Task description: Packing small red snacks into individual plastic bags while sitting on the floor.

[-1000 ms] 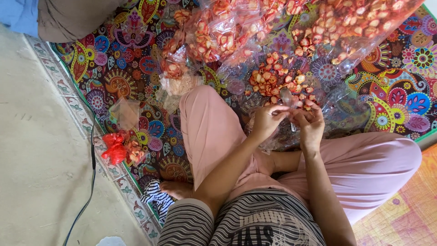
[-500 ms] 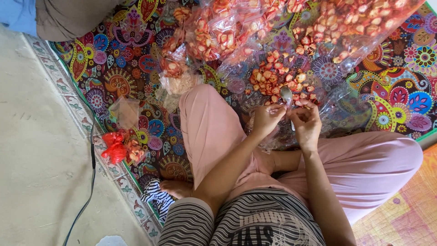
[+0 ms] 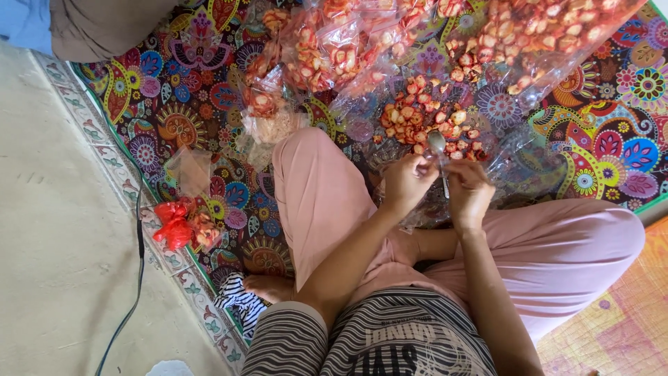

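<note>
A metal spoon (image 3: 438,150) with a shiny oval bowl stands upright between both hands, above the knees. The right hand (image 3: 470,193) pinches its thin handle; the left hand (image 3: 407,182) has fingers pressed together on something small — I cannot tell what. Just behind lies a loose pile of reddish snack pieces (image 3: 426,120) on crinkled clear plastic (image 3: 518,150) — all on a colourful patterned mat (image 3: 612,139).

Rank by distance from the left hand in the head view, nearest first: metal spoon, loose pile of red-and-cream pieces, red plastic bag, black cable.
1. Metal spoon: at the left hand, between it and the right hand.
2. Loose pile of red-and-cream pieces: just beyond the hands, on the patterned mat.
3. Red plastic bag: far off at the mat's edge.
4. Black cable: just past the bag, on the bare floor.
</note>
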